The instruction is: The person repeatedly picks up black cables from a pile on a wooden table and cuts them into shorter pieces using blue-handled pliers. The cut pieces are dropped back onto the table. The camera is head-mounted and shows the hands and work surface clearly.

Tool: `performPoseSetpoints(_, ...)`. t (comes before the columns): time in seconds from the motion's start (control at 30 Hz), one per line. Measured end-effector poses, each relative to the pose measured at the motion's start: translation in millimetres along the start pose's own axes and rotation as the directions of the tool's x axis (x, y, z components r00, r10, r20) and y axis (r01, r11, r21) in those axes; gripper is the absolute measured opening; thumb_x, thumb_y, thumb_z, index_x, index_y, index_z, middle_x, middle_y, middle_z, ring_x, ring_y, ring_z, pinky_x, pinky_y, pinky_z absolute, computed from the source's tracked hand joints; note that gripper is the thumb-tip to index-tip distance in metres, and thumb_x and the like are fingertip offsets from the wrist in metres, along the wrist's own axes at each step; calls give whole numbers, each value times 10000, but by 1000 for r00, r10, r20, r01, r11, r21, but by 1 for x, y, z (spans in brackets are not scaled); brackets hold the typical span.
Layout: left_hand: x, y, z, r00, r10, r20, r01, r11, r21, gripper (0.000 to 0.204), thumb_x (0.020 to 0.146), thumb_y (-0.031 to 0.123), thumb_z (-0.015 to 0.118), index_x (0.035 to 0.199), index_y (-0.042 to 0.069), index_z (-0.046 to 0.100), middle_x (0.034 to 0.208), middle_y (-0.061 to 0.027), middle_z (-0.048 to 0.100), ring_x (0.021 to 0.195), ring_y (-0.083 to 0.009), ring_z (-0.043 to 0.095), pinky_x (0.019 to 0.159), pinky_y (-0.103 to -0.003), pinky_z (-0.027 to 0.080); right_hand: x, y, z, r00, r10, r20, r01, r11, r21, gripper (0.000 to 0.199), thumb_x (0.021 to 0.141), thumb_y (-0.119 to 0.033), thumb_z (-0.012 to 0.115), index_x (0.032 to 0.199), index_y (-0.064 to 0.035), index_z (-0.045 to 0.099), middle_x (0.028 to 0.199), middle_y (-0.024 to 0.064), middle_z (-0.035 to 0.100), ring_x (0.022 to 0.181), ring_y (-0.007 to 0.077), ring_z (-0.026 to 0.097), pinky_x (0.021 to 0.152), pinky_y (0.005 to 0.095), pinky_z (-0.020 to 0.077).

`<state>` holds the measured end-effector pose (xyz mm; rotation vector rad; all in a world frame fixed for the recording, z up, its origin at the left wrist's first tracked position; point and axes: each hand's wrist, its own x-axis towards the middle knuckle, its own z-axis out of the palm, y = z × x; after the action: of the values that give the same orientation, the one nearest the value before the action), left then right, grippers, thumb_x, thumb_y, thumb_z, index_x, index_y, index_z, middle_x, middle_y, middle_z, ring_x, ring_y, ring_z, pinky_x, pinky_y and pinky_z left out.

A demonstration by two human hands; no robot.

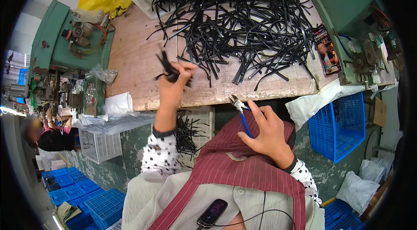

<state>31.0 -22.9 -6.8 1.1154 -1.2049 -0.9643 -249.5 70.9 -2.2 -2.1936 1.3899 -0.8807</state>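
My left hand (173, 89) is closed around a small bunch of black eyeglass temples (166, 66) above the front part of the table, slightly blurred by motion. In my right hand (270, 136) is a pair of blue-handled diagonal cutters (241, 115). Its metal jaws point up and left, just in front of the table's edge. Across the table beyond both hands spreads a large heap of black eyeglass temples (243, 26), with loose ones lying nearest the front edge.
Green machines stand left (93, 43) and right (347, 8) on the wooden table (134, 56). A phone (326, 52) leans at the right. Below are a white crate (204, 128) holding more temples and a blue crate (336, 130). Another person (54, 132) sits far left.
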Motion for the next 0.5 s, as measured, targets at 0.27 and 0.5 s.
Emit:
performPoseSetpoints(0.27, 75, -26, 6, 999, -30, 17, -6, 337, 942, 286, 826, 232, 763, 1039, 71, 663, 928, -176, 714, 846, -393, 676, 731, -485, 534, 0, 0, 3, 1000, 3, 15, -4, 1000, 6, 909, 611, -294, 875, 1431, -112, 529, 910, 92, 542, 763, 263, 568, 640, 380, 501)
performPoseSetpoints(0.5, 90, -6, 7, 858, -501, 113, 473, 856, 208, 202, 836, 70, 710, 985, -44, 635, 839, -115, 732, 521, -75, 526, 484, -259, 438, -2, 2, -5, 999, 30, 24, -29, 999, -24, 891, 616, -306, 873, 1420, -114, 540, 910, 94, 543, 769, 265, 573, 641, 380, 505)
